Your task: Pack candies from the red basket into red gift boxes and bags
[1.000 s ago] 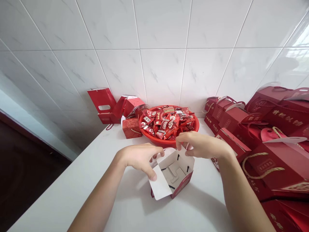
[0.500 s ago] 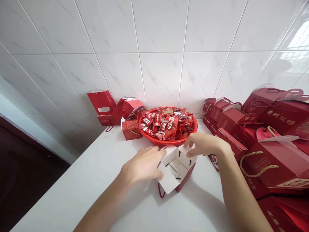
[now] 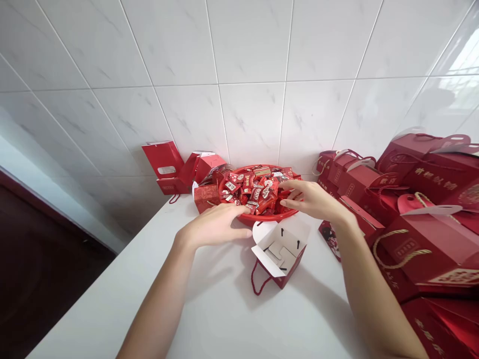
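Left hand [image 3: 213, 228] and right hand [image 3: 317, 200] have moved off the box [image 3: 292, 268] to the bowl [image 3: 270, 218] of sweets [image 3: 258, 192]; both part-open, nothing visibly held. Box stands open unsupported, none visible inside.

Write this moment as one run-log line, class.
left hand: open, beside box | right hand: open, over basin of wrapped candies | box: open, on table

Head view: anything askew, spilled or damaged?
No spill or damage stands out: wrapped candies sit heaped in the red basin, and the open gift box sits upright. Slightly untidy: the far-left red carton by the tiled wall, its cutout panel sticking up.
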`<state>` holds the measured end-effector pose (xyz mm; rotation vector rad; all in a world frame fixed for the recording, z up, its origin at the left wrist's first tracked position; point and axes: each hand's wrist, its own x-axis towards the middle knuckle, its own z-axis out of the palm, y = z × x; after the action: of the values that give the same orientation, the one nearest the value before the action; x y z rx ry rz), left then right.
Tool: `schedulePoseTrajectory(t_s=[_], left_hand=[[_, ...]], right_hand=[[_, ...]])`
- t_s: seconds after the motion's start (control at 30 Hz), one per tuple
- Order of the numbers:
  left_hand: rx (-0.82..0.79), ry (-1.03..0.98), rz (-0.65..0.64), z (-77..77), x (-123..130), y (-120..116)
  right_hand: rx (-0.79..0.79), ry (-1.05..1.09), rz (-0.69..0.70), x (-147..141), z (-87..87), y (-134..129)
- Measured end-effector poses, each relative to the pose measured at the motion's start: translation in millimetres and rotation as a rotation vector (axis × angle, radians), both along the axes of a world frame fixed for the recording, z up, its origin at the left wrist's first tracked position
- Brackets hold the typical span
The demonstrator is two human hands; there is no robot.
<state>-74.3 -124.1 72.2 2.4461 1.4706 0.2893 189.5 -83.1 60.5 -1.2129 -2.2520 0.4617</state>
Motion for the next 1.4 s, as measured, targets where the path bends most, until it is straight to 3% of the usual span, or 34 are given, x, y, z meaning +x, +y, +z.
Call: schedulePoseTrajectory(t_s=[0.2, 0.4, 0.6, 0.87, 1.27, 1.4], left_hand=[[0.034, -0.116, -0.014, -15.7, -7.9, 34.5], [0.206, -0.341, 0.055, -37.9, -13.4, 59.1], [0.245, -0.337, 0.099, -52.0, -3.4, 80.3], [0.227, -0.219, 0.208, -52.1, 22.9, 105.4], [0.325, -0.574, 0.102, -61.8, 29.0, 101.8], [0.288, -0.615, 0.118, -58.4, 29.4, 99.7]], right_hand=[[0.052, 0.116, 0.135, -20.6, -37.3, 41.5], [-0.057, 0.290, 0.231, -25.5, -51.3, 58.5], [-0.277, 0.757, 0.017, -28.9, -54.6, 54.9], [-0.227, 0.918, -0.254, -32.9, -50.7, 55.6], [-0.323, 1.113, -0.401, -28.9, -41.0, 56.2], [-0.420, 1.143, -0.361, -27.4, -34.4, 50.4]])
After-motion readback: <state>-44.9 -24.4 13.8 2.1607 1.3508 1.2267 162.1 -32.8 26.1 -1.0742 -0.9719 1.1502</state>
